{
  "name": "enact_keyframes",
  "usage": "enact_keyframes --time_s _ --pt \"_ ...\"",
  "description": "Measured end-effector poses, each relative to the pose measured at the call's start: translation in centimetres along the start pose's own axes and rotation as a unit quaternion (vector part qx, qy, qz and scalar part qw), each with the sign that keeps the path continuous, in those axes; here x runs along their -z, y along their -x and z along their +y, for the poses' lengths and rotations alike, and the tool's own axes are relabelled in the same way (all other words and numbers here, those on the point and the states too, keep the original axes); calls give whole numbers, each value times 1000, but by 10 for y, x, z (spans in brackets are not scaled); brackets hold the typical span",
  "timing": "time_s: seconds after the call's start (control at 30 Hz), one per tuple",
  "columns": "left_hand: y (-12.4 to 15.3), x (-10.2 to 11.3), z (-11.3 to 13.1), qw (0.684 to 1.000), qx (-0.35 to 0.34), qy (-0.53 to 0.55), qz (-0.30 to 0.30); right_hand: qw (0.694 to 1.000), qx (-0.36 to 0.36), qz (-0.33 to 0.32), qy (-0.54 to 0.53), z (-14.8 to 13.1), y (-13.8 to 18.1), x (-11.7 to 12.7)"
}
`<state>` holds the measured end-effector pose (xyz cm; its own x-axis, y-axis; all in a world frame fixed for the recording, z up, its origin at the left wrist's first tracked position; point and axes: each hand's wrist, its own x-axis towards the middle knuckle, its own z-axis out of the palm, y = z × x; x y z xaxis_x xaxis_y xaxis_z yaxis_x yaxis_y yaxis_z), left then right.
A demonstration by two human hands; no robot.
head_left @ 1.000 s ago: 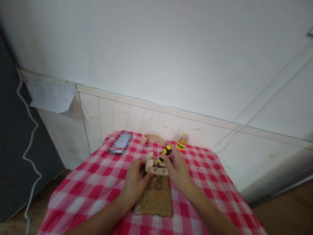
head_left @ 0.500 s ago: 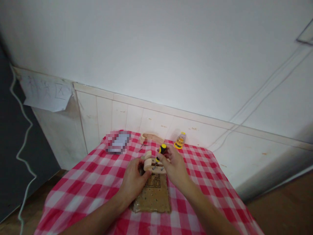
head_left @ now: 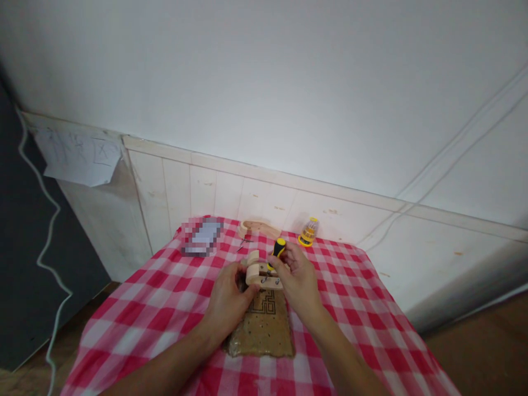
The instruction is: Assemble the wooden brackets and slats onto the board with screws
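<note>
My left hand [head_left: 229, 297] grips the near left end of a small light wooden piece [head_left: 259, 273] with metal screws showing along its side. It rests on a brown mat [head_left: 264, 329] with a dark square pattern. My right hand [head_left: 297, 278] pinches a small screwdriver [head_left: 276, 253] with a black and yellow handle, its tip pointing down into the wooden piece. Both hands sit close together over the mat, on a table with a red and white checked cloth [head_left: 148, 319].
Behind the hands lie another curved wooden piece [head_left: 258, 227], a small metal tool [head_left: 243, 243], a yellow screwdriver bit holder [head_left: 308, 233] and a blurred flat object [head_left: 201, 237]. A white panelled wall stands behind the table. A white cable [head_left: 49, 220] hangs at left.
The hands, wooden piece and screwdriver keep nearly the same pose. The whole view has shifted slightly as my head moved.
</note>
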<state>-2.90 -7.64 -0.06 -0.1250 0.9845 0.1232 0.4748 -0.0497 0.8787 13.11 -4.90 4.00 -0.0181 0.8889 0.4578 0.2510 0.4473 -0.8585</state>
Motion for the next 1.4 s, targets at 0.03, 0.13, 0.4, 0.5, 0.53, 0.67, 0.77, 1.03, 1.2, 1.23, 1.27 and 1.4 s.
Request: enact_keyframes --time_s 0.03,0.13,0.4,0.5,0.53,0.67,0.77,1.03,1.2,1.23,1.27,1.4 --pt "0 0 0 1000 1 1 1 1000 0 2 -1 0 0 0" --pt "0 -1 -1 1000 -4 9 0 1000 3 16 -10 0 -1 -1" --pt "0 0 0 1000 -13 0 5 998 38 32 -26 7 -1 -2" --pt "0 -1 0 1000 -12 1 6 998 57 25 -6 9 1 -2" --pt "0 -2 0 1000 -13 3 6 998 59 19 0 9 1 -1" --pt "0 -4 -2 1000 -24 9 9 997 66 6 50 5 5 1" --pt "0 -5 -3 1000 -28 2 6 993 82 -4 86 1 6 4" --pt "9 -2 -7 980 -145 -84 112 994 91 -8 55 2 5 6" --pt "23 -1 -5 917 -357 -174 49 995 87 -11 50 1 6 6" --pt "25 -1 -4 905 -380 -185 55 995 87 -12 50 2 7 6" --pt "26 -2 -2 895 -396 -196 56 995 86 -12 50 2 7 6" --pt "27 0 5 894 -361 -264 -3 996 76 -9 53 3 8 6"
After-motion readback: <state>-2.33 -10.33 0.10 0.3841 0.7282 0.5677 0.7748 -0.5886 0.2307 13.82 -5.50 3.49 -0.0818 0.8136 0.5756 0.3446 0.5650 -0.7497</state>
